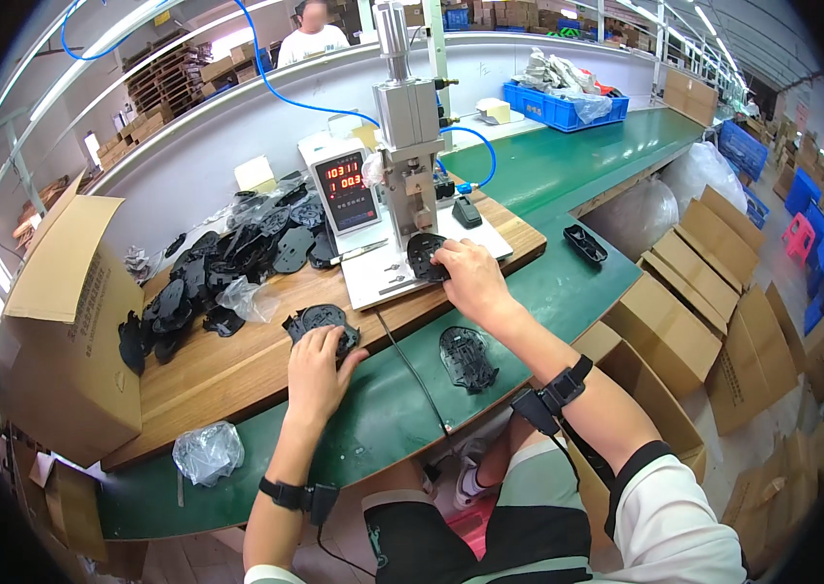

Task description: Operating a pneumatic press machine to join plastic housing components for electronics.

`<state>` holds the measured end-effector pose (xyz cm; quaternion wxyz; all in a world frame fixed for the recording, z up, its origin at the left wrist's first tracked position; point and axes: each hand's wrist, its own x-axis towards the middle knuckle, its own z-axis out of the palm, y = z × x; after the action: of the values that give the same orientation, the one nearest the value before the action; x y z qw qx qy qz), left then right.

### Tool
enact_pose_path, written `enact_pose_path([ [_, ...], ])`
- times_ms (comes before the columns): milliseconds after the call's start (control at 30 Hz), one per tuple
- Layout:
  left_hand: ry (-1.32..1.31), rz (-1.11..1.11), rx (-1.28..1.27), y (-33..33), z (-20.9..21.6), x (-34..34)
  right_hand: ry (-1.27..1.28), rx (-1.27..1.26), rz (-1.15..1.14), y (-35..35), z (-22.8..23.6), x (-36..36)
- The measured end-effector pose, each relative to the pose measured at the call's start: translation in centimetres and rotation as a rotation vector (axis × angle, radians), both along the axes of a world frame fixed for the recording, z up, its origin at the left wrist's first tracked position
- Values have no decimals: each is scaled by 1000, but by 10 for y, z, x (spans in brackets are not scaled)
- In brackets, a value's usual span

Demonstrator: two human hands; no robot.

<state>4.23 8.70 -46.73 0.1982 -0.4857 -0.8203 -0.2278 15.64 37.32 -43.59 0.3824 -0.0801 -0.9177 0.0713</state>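
My right hand grips a black plastic shell by its right edge. The shell sits on the white base plate of a metal press, under its head. At the front edge of the wooden board, my left hand has its fingers closed over another black plastic shell; the fingertips are partly hidden. A black shell with ribbed inner parts lies on the green table between my forearms.
Many black shells lie heaped at left, beside a cardboard box. A controller with a red display adjoins the press. A black tray-like part and a clear plastic bag rest on the green table. A cable crosses the front.
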Motion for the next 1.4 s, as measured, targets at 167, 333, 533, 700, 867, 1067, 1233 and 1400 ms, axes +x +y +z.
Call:
enact_pose_path([
  [167,11,-37,-23,-8,1,6,-29,-13,4,4,9,0],
  [333,-83,-16,71,12,18,16,92,-187,83,17,33,10],
  [533,276,-211,68,84,41,33,261,-284,13,-2,-20,113],
  [700,382,-153,-113,144,37,28,141,-265,5,-11,-57,158],
  [867,401,-82,-239,170,25,26,-26,-241,169,-9,-69,176],
  [1067,318,-187,-226,162,29,18,34,-191,155,-12,-33,144],
  [1233,280,-226,-94,169,33,14,86,-76,179,-16,2,68],
  [1400,-26,-313,33,163,38,15,-91,12,88,-6,-3,10],
])
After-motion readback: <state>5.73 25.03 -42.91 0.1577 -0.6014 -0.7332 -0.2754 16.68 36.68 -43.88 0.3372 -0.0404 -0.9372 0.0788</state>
